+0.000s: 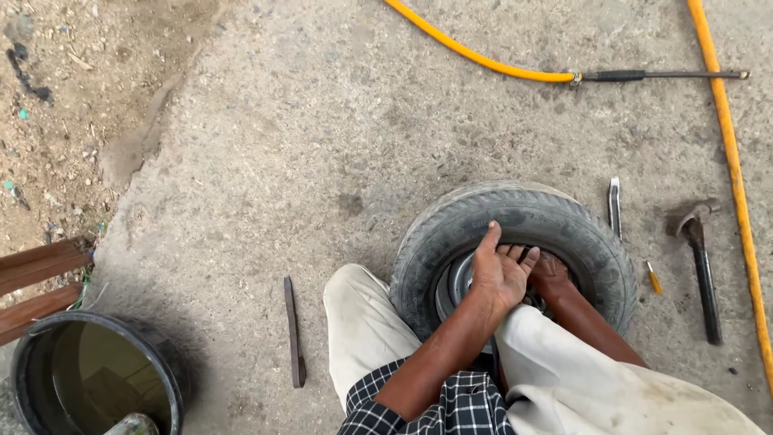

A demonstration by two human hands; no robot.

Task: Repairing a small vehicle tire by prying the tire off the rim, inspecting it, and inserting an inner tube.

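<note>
A small black tyre (pixel 451 234) on a grey steel rim (pixel 456 282) lies flat on the concrete in front of my knees. My left hand (pixel 499 274) rests on the tyre's inner edge, palm down, fingers stretched out and one finger pointing away from me. My right hand (pixel 551 272) reaches into the rim's centre right beside it. Its fingers are tucked under the left hand's fingers and the tyre's bead, so its grip is hidden. My light trousers (pixel 362 322) frame the tyre on both sides.
Right of the tyre lie a flat metal tyre lever (pixel 615 205), a small yellow-handled screwdriver (pixel 653 278) and a hammer (pixel 699 258). A yellow hose (pixel 737 185) with a metal nozzle (pixel 660 75) runs behind. A metal bar (pixel 294 330) and a black bucket (pixel 24 354) of water sit at the left.
</note>
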